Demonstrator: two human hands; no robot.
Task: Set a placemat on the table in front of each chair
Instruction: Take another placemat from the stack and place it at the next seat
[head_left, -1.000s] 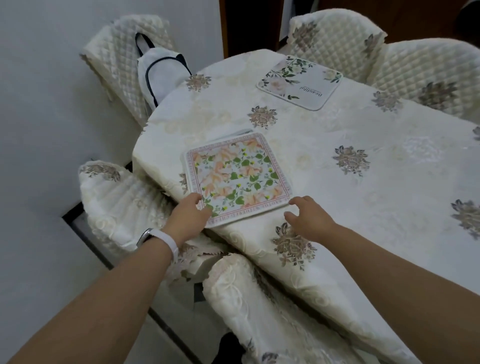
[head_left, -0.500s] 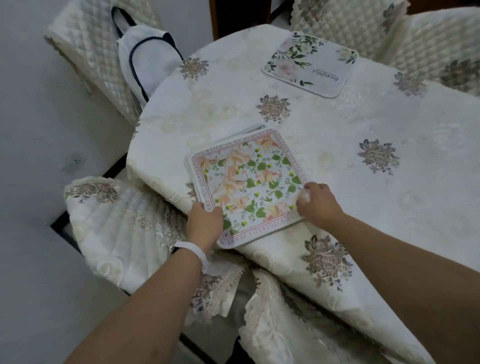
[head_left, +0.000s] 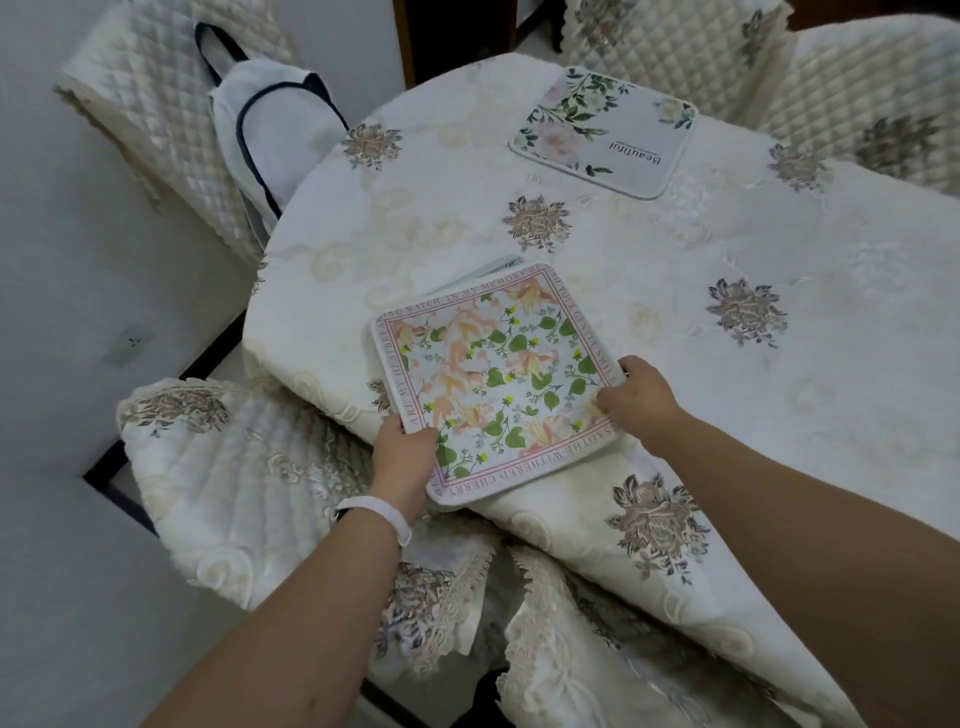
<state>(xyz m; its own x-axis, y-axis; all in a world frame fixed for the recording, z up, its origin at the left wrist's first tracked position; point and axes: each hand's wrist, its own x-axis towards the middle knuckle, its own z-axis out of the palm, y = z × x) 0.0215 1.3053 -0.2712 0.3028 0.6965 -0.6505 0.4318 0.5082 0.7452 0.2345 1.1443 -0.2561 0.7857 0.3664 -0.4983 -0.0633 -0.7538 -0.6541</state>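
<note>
Head view: left hand (head_left: 402, 452) and right hand (head_left: 636, 397) pinch opposite corners of a floral placemat (head_left: 498, 374) lying between their fingers at the table (head_left: 779, 441) edge. It seems thin, light and bendable, best held by its corners.

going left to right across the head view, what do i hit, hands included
white bag → left hand → orange-flowered placemat → right hand
</note>
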